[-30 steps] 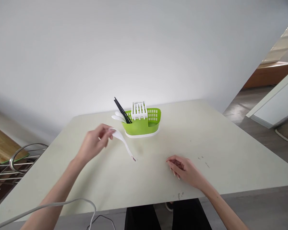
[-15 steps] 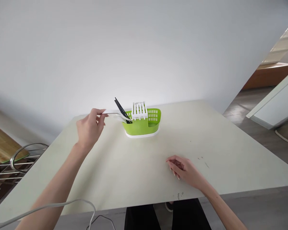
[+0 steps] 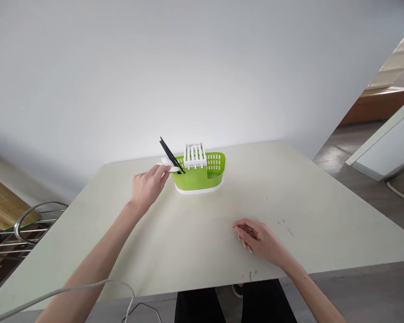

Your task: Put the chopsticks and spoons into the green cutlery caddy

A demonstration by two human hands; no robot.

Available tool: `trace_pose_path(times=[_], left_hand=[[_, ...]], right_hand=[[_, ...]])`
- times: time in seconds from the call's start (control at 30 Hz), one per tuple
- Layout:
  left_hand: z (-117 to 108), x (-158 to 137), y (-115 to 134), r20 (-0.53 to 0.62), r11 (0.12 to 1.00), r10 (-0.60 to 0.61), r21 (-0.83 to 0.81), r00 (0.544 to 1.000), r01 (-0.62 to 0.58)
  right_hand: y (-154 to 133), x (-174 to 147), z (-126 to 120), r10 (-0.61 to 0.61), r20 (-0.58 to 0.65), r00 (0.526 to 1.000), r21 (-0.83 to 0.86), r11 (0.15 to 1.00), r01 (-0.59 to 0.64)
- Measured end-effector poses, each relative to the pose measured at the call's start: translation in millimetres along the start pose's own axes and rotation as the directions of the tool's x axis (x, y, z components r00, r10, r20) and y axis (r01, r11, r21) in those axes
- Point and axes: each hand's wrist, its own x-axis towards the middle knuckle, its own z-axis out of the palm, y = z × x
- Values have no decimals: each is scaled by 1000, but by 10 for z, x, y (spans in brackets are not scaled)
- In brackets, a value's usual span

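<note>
My left hand point(image 3: 151, 186) pinches a white spoon point(image 3: 173, 169) at the left rim of a green plastic cutlery basket point(image 3: 195, 180). Most of the spoon is covered by my fingers. Black chopsticks point(image 3: 169, 151) lean leftward out of the basket's left compartment, and a second white piece point(image 3: 165, 160) shows just behind my fingertips, too small to name. A white slatted rack point(image 3: 195, 155) tops the basket's middle, and its right part sits lower. Loosely curled with nothing in it, my right hand point(image 3: 256, 237) rests on the table nearer to me.
The basket stands near the back of a pale table point(image 3: 202, 242), close to the wall point(image 3: 202, 80). A grey cable point(image 3: 87, 285) crosses at the lower left. Beyond the left edge are a metal rack point(image 3: 27, 229) and a bamboo board point(image 3: 6, 204).
My left hand has moved right, bringing the white spoon up against the basket's left rim, with less of it showing. My right hand and the basket have stayed in place.
</note>
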Motion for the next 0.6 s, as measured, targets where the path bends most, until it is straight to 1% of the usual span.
trace_pose_path(times=[0.2, 0.33, 0.43, 0.6], left_hand=[[44, -45, -26, 28, 993, 119, -16, 993, -118], [53, -85, -72, 41, 988, 144, -53, 989, -142], [50, -138, -100, 65, 989, 111, -103, 992, -104], [140, -308, -157, 108, 984, -43, -166, 993, 61]], right_hand=[[-9, -4, -9, 0, -2, 1000, -4, 1000, 0], [-16, -1, -14, -4, -1, 1000, 1, 1000, 4], [-19, -1, -17, -7, -5, 1000, 3, 1000, 7], [-29, -12, -25, -4, -3, 1000, -3, 1000, 4]])
